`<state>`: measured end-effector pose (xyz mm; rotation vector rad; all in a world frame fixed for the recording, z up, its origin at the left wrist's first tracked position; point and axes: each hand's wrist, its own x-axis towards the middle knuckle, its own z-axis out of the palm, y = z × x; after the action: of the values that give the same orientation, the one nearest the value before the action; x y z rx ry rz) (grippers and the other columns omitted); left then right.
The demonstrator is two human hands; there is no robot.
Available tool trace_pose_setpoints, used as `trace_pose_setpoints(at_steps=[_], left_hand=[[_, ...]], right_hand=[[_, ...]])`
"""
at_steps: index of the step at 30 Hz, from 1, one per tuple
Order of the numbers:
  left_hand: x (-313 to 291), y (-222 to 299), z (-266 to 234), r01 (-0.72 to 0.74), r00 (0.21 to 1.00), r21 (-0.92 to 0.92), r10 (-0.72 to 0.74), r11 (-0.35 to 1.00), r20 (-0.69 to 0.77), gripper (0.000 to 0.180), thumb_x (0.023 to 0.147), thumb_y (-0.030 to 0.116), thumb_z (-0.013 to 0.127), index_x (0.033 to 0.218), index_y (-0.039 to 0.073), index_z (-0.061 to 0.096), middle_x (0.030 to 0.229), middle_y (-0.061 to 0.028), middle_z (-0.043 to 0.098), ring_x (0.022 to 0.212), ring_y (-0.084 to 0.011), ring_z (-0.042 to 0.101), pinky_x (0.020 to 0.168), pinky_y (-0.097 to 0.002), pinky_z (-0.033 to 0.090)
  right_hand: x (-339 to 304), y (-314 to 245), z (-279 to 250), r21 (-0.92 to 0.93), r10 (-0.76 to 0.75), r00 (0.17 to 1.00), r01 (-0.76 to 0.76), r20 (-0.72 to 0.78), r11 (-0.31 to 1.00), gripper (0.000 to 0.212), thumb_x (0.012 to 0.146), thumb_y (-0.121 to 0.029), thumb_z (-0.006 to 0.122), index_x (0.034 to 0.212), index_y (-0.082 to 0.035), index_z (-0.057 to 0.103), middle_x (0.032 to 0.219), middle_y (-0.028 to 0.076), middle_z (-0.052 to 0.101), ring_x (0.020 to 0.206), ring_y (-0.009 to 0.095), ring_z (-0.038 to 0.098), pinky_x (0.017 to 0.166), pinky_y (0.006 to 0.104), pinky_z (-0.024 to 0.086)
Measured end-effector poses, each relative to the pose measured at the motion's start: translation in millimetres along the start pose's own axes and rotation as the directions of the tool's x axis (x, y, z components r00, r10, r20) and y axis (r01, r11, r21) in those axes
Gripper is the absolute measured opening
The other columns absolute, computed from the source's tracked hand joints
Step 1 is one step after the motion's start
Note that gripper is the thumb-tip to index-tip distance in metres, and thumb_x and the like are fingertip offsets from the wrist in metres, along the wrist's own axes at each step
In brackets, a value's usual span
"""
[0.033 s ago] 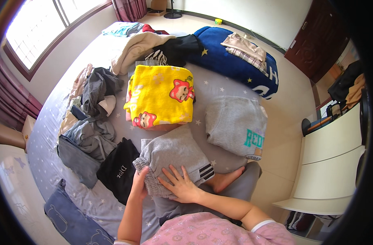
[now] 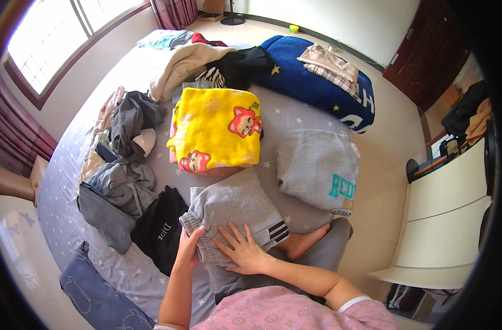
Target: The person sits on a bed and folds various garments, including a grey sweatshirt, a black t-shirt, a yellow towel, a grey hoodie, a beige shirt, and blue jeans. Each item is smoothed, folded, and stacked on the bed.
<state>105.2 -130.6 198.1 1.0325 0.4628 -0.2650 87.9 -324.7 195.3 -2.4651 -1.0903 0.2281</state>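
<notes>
Folded grey sweatpants (image 2: 234, 203) with a gathered elastic waistband and black stripes near one end lie on the bed in front of me, partly over my lap. My left hand (image 2: 189, 247) holds the waistband's left end, thumb on top and the other fingers mostly hidden. Flat on the cloth beside the waistband rests my right hand (image 2: 244, 254), open with fingers spread. Just beyond the sweatpants is a folded yellow blanket (image 2: 215, 129) with pink cartoon faces, on top of other folded cloth. A black garment (image 2: 160, 228) with white lettering lies left of my left hand.
To the right is a folded grey sweatshirt (image 2: 311, 165) with teal lettering. Rumpled grey clothes (image 2: 121, 184) are heaped on the left. Farther back lie a cream knit (image 2: 176, 69) and a rolled navy blanket (image 2: 300, 82) carrying folded garments (image 2: 333, 66). A blue pillow (image 2: 91, 289) sits lower left.
</notes>
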Motion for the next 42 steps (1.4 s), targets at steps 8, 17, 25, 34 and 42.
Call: trace_pose_setpoints(at_steps=[8,17,25,34,42], left_hand=[[24.2,22.7,-7.3,0.101,0.983,-0.08,-0.088,0.992,0.158,0.04,0.079,0.012,0.064,0.114,0.001,0.049,0.103,-0.0093,0.06,0.09,-0.0188,0.061,0.076,-0.0333,0.051],[38.0,-3.5,-34.5,-0.137,0.97,0.312,0.192,0.94,-0.152,0.039,0.085,0.023,0.061,0.112,-0.001,0.05,0.102,-0.0081,0.059,0.089,-0.0132,0.058,0.078,-0.0267,0.046],[12.6,16.4,-5.2,0.103,0.995,0.189,-0.099,0.977,-0.035,0.039,0.091,0.035,0.049,0.117,0.006,0.049,0.105,-0.0052,0.06,0.091,-0.0144,0.06,0.076,-0.029,0.049],[16.3,35.4,57.0,-0.351,0.911,0.121,0.309,0.929,0.272,0.045,0.092,0.027,0.047,0.131,0.006,0.038,0.118,-0.0087,0.054,0.109,-0.018,0.051,0.09,-0.0351,0.041],[43.5,-6.6,37.5,0.107,0.939,0.166,-0.154,0.98,0.306,0.082,0.083,0.071,0.029,0.138,0.01,0.031,0.138,-0.0057,0.039,0.127,-0.0222,0.035,0.103,-0.0434,0.026]], right_hand=[[-6.7,-7.3,-7.7,0.079,0.014,0.99,-0.003,-0.137,0.997,0.092,0.067,-0.031,0.072,0.142,-0.022,0.02,0.146,0.016,0.016,0.133,0.038,0.017,0.101,0.0612,0.017],[-8.7,3.2,16.8,-0.065,0.058,0.986,-0.069,-0.156,0.996,0.093,0.062,-0.025,0.074,0.141,-0.025,0.025,0.144,0.017,0.02,0.132,0.038,0.019,0.102,0.0585,0.017],[-0.4,10.3,30.2,-0.04,0.102,0.931,-0.124,-0.351,0.991,0.08,0.063,-0.022,0.074,0.133,-0.015,0.037,0.136,0.021,0.034,0.127,0.037,0.031,0.101,0.0529,0.024],[-21.7,79.7,-88.1,0.957,0.629,0.734,0.099,-0.255,0.272,0.057,0.065,0.006,0.051,0.121,0.002,0.046,0.11,0.006,0.056,0.102,0.016,0.053,0.09,0.0275,0.039],[-68.4,117.8,-111.1,0.785,0.683,0.722,0.361,0.106,-0.503,0.04,0.064,-0.009,0.048,0.101,0.001,0.06,0.094,0.015,0.064,0.082,0.029,0.062,0.079,0.0373,0.05]])
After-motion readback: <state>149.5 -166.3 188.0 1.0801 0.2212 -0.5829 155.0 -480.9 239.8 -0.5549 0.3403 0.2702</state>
